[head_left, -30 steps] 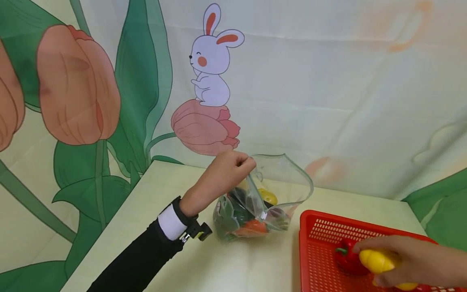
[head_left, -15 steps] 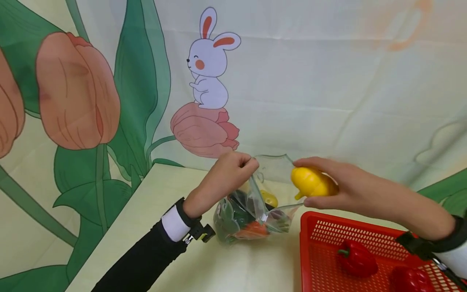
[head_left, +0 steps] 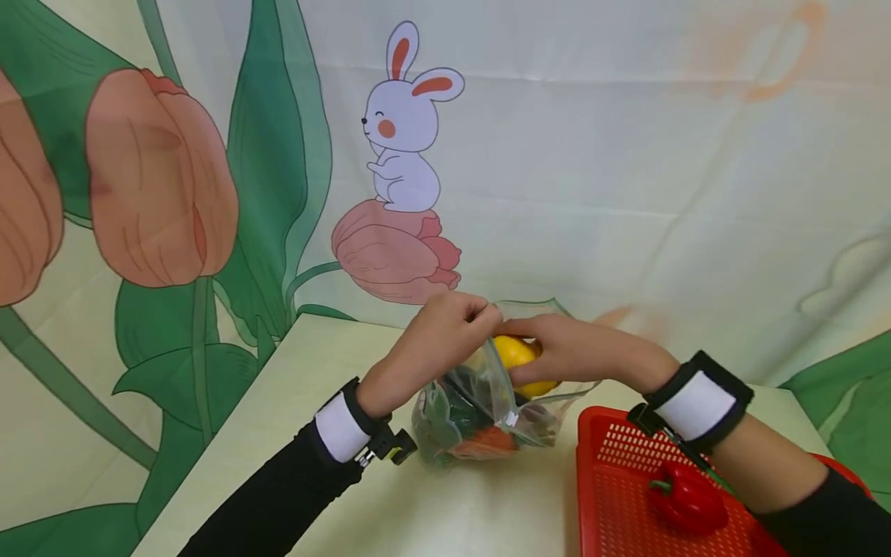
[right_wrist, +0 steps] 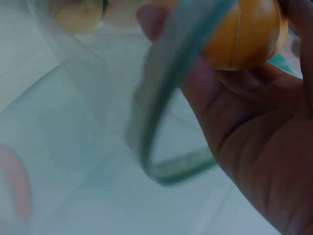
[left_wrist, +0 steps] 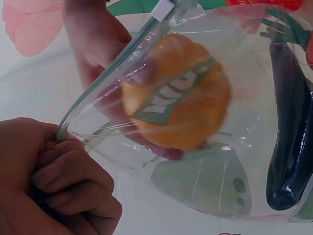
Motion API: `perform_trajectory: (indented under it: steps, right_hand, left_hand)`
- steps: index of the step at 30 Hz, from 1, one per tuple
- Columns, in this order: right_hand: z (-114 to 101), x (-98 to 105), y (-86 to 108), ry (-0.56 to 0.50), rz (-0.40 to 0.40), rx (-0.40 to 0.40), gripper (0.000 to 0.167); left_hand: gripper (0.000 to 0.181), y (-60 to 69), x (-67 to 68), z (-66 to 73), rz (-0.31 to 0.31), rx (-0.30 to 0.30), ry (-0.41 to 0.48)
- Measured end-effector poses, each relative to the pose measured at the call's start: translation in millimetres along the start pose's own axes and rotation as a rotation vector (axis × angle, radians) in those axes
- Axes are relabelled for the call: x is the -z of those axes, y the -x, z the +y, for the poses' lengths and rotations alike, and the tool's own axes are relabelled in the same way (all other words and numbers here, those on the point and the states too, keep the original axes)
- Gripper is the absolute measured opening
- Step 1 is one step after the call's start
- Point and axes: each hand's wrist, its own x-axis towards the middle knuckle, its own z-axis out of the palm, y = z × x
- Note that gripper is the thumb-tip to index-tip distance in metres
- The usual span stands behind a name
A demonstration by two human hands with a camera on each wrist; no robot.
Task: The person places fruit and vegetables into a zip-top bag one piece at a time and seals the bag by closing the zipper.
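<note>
Pumpkin (head_left: pixel 518 357) in right grip (head_left: pixel 569 346), inside bag (head_left: pixel 500 381)

A cartoon backdrop (head_left: pixel 578 178) (rabbit (head_left: pixel 407 139) and tulips (head_left: pixel 163 186)) behind the table (head_left: pixel 445 510) suggests a staged set.

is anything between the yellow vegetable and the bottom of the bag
Yes: the eggplant and other things lie deeper in the bag. Nothing visible blocks its open mouth, where the right hand holds the yellow vegetable.

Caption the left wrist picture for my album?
The left hand grips a clear bag as the right hand holds a yellow-orange vegetable inside.
</note>
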Motion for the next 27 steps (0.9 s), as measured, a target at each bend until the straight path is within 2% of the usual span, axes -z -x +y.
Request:
perform_trajectory:
  steps: [6,10,15,19,22,24,27]
  right_hand:
    - [8.4,-10.0,-18.2,0.035,-0.06,-0.023,0.038]
    - [11.1,-10.2,-22.3,0.067,-0.048,-0.006,0.03]
    - [12.9,-14.2,-19.2,0.101,-0.025,-0.017,0.035]
    - [10.3,-17.3,-6.1,0.098,-0.005,-0.058,0.045]
    - [7.7,-13.3,11.5,0.05,0.019,-0.072,0.05]
    - [8.1,-8.8,25.5,0.021,0.042,-0.07,0.049]
    - [10.6,-2.2,48.1,-0.009,0.097,-0.073,0.039]
  left_hand:
    - [0.039,-0.5,-3.1,1.0,-0.023,-0.001,0.003]
    - [0.039,-0.8,-3.3,1.8,-0.019,0.012,-0.007]
    - [0.038,0.5,-2.7,2.4,-0.016,0.011,-0.015]
    - [0.038,2.1,-1.9,0.9,-0.019,0.01,-0.008]
    - [0.039,1.9,-1.4,-0.4,-0.021,0.01,0.004]
    - [0.04,0.8,-1.6,-1.0,-0.02,0.009,0.007]
    - [0.04,-0.9,-2.6,-2.0,-0.014,0.001,-0.001]
